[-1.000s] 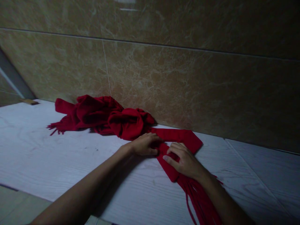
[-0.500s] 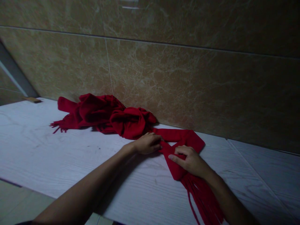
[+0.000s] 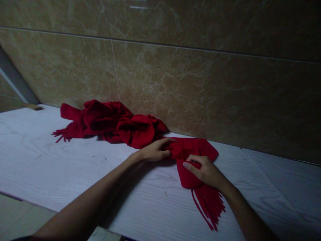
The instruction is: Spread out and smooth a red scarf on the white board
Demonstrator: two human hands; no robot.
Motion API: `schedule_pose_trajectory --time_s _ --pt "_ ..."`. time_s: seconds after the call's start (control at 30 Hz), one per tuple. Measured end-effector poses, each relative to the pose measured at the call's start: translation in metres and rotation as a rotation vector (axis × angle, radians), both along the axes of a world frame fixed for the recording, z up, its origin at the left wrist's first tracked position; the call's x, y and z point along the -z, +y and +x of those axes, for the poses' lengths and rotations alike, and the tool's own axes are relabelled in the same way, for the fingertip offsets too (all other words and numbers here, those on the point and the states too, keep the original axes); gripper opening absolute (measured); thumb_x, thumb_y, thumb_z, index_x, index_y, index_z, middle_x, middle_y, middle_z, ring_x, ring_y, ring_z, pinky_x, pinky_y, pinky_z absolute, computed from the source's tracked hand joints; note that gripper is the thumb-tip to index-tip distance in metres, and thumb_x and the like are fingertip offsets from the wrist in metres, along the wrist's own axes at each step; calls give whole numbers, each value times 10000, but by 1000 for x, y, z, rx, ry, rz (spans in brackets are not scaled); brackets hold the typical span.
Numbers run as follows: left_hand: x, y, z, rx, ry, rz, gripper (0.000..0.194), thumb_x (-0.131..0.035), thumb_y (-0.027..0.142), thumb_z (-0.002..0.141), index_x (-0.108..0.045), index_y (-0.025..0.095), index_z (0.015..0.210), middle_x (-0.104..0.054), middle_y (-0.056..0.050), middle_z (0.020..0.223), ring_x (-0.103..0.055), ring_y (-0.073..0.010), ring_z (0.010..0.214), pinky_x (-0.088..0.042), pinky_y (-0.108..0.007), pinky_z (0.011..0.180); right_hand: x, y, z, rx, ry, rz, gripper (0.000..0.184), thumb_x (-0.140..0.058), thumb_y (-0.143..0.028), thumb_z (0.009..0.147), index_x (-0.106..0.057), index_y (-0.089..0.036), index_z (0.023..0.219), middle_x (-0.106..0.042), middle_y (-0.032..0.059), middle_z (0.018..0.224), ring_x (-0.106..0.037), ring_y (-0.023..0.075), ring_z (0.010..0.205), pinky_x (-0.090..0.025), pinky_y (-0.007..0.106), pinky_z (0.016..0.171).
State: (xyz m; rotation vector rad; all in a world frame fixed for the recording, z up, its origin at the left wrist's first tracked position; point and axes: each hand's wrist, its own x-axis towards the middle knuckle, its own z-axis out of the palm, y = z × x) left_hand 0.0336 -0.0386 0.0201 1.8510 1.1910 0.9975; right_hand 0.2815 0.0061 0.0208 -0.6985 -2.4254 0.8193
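Observation:
A red fringed scarf (image 3: 136, 132) lies along the white wood-grain surface, heaped at the left and folded into a flat band and crossing at the right. My left hand (image 3: 156, 150) has its thumb and fingers around gathered cloth beside the crossing; some fingertips are hidden in the folds. Closer to me, my right hand (image 3: 207, 170) pinches the scarf's end section between thumb and curled fingers. Below that hand the fringe (image 3: 209, 204) hangs out loosely over the surface.
A brown marbled tile wall (image 3: 175, 83) rises right behind the white surface (image 3: 75, 167). At the far left, a small wooden piece (image 3: 33, 106) lies by a grey post (image 3: 16, 78). Pale floor tiles (image 3: 20, 217) show past the front edge.
The scarf's fringed end has been drawn up and away from me, so its fringe tips now show. Cloth has bunched between my hands. My left hand has shifted slightly up, its fingers wider.

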Motion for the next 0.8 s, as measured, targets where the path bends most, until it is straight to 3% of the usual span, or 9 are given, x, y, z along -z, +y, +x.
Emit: schedule_pose_trajectory --time_s 0.17,0.37,0.5,0.6,0.7,0.8 --pt "-11 -13 14 12 374 280 590 -636 428 888 -519 217 1427 -599 -137 1411 -565 -314 1268 -440 -450 1060 4 0 -3 -43 5 10 267 -563 -388 960 -659 -205 791 -691 -1 766 -624 166 713 -459 273 701" --pt "-2 -9 19 -3 391 214 698 -647 462 889 -438 191 1497 -569 -172 1457 -580 -314 1266 -463 -431 1022 2 0 -3 -50 11 14 257 -561 -372 954 -674 -209 789 -701 10 761 -629 176 709 -471 283 696" --pt "2 -5 13 13 370 109 585 -655 477 871 -602 126 1336 -733 -131 1143 -677 -241 928 -501 -301 778 1 0 -3 -44 3 3 264 -555 -367 951 -673 -207 778 -696 9 748 -621 173 696 -463 283 688" --pt "1 -3 9 25 357 54 406 -614 465 886 -701 128 1095 -722 -47 860 -594 -156 690 -419 -237 609 1 0 -2 -35 -5 -4 293 -546 -360 938 -612 -206 698 -639 -7 678 -584 161 655 -437 275 654" --pt "1 -3 9 8 336 57 347 -581 437 901 -698 120 982 -664 -24 764 -527 -134 635 -383 -236 574 1 2 -1 -45 -17 -30 296 -543 -330 902 -536 -209 633 -584 -21 628 -539 149 618 -398 275 619" --pt "3 -1 11 -3 228 39 285 -573 373 903 -685 125 987 -678 -30 829 -552 -139 693 -421 -239 631 0 3 0 -54 -28 -52 296 -528 -311 863 -467 -216 590 -514 -33 585 -494 142 590 -361 278 593"
